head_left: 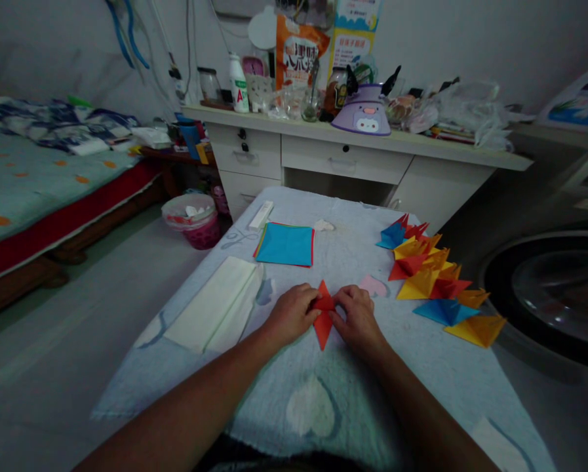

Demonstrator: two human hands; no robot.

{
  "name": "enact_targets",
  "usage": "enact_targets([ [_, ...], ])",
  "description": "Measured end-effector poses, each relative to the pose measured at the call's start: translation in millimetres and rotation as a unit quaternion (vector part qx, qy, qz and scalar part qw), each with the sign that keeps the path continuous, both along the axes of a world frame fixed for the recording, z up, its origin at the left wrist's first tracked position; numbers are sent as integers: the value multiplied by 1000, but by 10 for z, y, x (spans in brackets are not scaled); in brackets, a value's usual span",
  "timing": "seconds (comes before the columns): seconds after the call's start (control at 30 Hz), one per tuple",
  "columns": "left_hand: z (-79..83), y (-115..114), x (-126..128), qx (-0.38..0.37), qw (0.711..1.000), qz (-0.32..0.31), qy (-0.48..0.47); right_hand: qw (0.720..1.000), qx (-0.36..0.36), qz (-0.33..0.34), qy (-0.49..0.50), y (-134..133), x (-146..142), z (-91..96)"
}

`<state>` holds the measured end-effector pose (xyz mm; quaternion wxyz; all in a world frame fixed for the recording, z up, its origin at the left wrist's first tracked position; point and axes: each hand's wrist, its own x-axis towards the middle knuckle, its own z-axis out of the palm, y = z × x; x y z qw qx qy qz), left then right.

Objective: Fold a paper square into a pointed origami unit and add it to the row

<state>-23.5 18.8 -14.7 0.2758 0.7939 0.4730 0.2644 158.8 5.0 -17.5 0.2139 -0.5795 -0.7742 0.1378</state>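
Note:
A red piece of origami paper (324, 333), folded into a long diamond, lies on the cloth-covered table in front of me. From the left, my left hand (294, 313) pinches its middle between thumb and fingers. On the opposite side, my right hand (356, 318) grips the diamond's other edge with thumb and fingertips. Beyond my hands rests a stack of square origami paper (286, 244), blue on top with red and yellow edges showing. Over on the right stand several folded paper cranes (419, 282) in red, yellow, orange and blue, grouped in rows.
Left of my hands lies folded pale paper or cloth (215, 305), with a small white box (261, 215) farther back. A pink bin (195, 223) stands on the floor at left. Behind the table is a white desk (313, 154) crowded with items; a washing machine (559, 288) flanks the right.

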Motion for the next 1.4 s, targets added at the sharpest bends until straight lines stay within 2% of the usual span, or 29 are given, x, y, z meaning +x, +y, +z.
enact_targets([
  [0.13, 19, -7, 27, 27, 999, 6, 24, 1000, -4, -2, -8, 4, -8, 2],
  [0.3, 89, -16, 75, 12, 995, 19, -95, 1000, -9, -3, 4, -3, -11, 5],
  [0.43, 90, -13, 100, -17, 990, 24, -137, 996, 24, 6, 87, -15, 20, 38],
  [0.53, 75, -12, 104, -15, 989, 29, -144, 982, 78, 12, 172, -31, 34, 91],
  [0.6, 73, -14, 104, -11, 989, 29, -145, 976, 95, 19, 194, -43, 25, 127],
  [1.4, 81, -31, 106, 7, 987, 15, -162, 976, 118, 14, 182, -66, -33, 159],
])
